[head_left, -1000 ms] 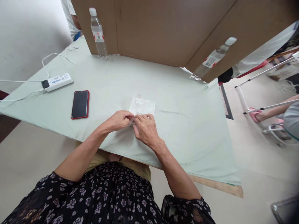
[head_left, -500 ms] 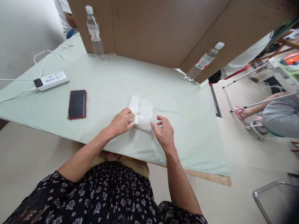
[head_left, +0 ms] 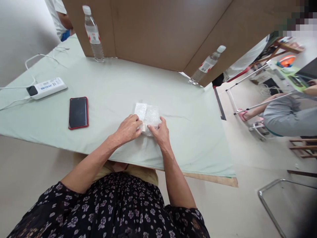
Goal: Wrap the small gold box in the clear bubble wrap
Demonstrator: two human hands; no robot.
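A small piece of clear bubble wrap (head_left: pixel 148 114) lies folded on the pale green tablecloth (head_left: pixel 119 89), wrapped around a small pale item I cannot make out. My left hand (head_left: pixel 128 129) pinches its near left edge with the fingers closed. My right hand (head_left: pixel 160 133) presses on its near right edge, fingers curled onto the wrap. Both hands meet at the near side of the wrap, close to the table's front edge.
A black phone in a red case (head_left: pixel 78 112) lies to the left, a white power strip (head_left: pixel 47 88) with cables beyond it. Two water bottles (head_left: pixel 92 34) (head_left: pixel 205 64) stand against a brown cardboard screen (head_left: pixel 160 29). Another person sits at the right (head_left: pixel 284 114).
My right hand let go and lifted off half a second ago, then came back onto the bubble wrap's right edge. The wrap has been folded over narrower. The view shifted to the right.
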